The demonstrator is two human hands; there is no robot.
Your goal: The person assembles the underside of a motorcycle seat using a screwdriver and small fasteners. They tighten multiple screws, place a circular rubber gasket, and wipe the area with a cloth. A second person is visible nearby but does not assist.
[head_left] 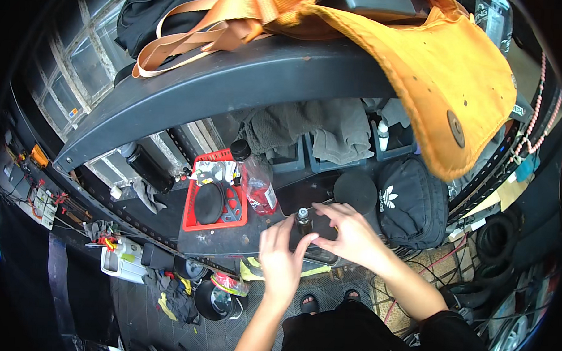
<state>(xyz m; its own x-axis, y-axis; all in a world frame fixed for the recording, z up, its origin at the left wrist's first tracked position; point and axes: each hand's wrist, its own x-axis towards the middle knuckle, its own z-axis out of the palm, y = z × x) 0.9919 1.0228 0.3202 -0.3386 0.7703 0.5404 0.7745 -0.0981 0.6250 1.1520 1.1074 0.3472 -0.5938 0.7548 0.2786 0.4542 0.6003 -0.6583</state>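
A small dark bottle point(303, 221) with a grey cap stands on a black shelf point(229, 238) in front of me. My left hand point(280, 257) is raised just below and to the left of it, fingers together and reaching toward its side. From the right, my right hand point(347, 230) reaches over, with spread fingers around the bottle's far side and thumb close to my left fingertips. Whether either hand grips the bottle is unclear. A plastic bottle of red liquid point(256, 181) with a black cap stands just left of the small bottle.
A red basket point(193, 221) with black pads and cloth sits left on the shelf. A black bag point(413, 202) and a round black pad point(355, 190) are to the right. Grey rags point(307, 130) hang behind. An orange bag point(445, 70) lies on the upper shelf. Pots and clutter cover the floor.
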